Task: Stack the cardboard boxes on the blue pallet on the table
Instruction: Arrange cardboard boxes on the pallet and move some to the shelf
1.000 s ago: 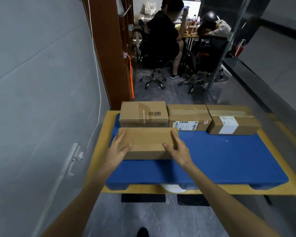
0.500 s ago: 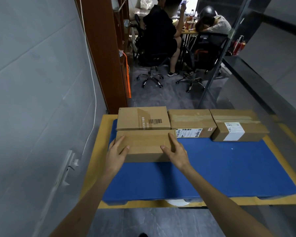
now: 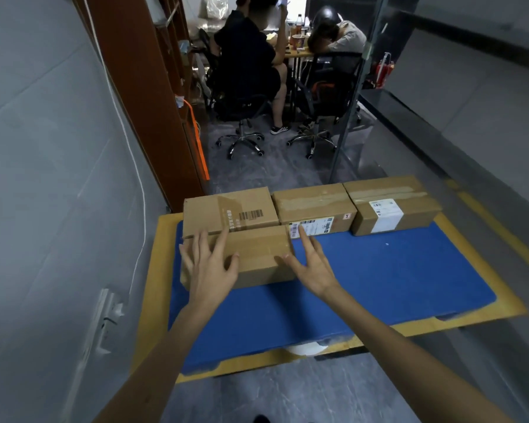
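A blue pallet (image 3: 379,279) lies on a yellow-edged table (image 3: 153,270). Along its far edge stand three cardboard boxes in a row: a left box with a barcode (image 3: 229,212), a middle box with a white label (image 3: 313,207) and a right box with a white label (image 3: 391,209). In front of the left box sits a plain cardboard box (image 3: 257,254), pushed against it. My left hand (image 3: 209,268) hovers over this box's left end with fingers spread. My right hand (image 3: 312,264) is just off its right end, fingers straight, holding nothing.
A grey wall runs close along the left with a white cable and a bracket (image 3: 107,319). A brown shelf unit (image 3: 153,96) stands behind the table. Two people sit on office chairs (image 3: 242,129) at a desk beyond. A glass partition (image 3: 358,96) is at the right.
Both hands have let go of the plain box and lifted off with fingers spread. The box now rests flush against the back-left box. The camera has moved closer.
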A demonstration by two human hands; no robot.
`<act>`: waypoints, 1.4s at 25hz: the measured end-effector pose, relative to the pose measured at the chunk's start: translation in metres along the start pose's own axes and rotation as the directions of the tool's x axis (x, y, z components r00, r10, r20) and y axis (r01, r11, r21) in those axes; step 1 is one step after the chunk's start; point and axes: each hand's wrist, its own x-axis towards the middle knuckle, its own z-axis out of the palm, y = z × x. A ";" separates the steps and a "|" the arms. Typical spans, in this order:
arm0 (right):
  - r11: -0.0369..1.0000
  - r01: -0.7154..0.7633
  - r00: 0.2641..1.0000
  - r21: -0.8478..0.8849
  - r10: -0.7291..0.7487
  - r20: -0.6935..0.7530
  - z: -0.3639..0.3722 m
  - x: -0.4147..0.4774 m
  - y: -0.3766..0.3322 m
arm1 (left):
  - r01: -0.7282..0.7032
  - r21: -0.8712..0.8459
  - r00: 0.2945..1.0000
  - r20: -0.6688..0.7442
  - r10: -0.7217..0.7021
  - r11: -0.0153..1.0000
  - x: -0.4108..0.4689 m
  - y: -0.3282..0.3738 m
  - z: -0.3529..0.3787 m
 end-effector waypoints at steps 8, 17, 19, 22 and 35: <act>0.924 -0.067 0.966 -0.376 -0.033 -0.255 -0.115 -0.076 0.050 | -0.276 -0.028 0.932 0.234 0.275 0.961 -0.002 0.140 0.034; 0.849 -0.419 0.792 -0.322 0.169 -0.587 -0.277 -0.297 0.170 | -0.526 -0.209 0.759 0.322 0.566 0.825 -0.123 0.371 0.071; 0.821 -0.494 0.733 -0.287 0.216 -0.645 -0.307 -0.358 0.194 | -0.576 -0.249 0.703 0.334 0.627 0.778 -0.168 0.422 0.080; 0.768 -0.596 0.631 -0.235 0.266 -0.729 -0.341 -0.444 0.226 | -0.656 -0.292 0.609 0.339 0.717 0.696 -0.235 0.490 0.092; 0.515 -0.845 0.121 0.147 0.451 -0.884 -0.378 -0.742 0.321 | -0.796 -0.550 0.081 0.317 0.945 0.253 -0.503 0.703 0.129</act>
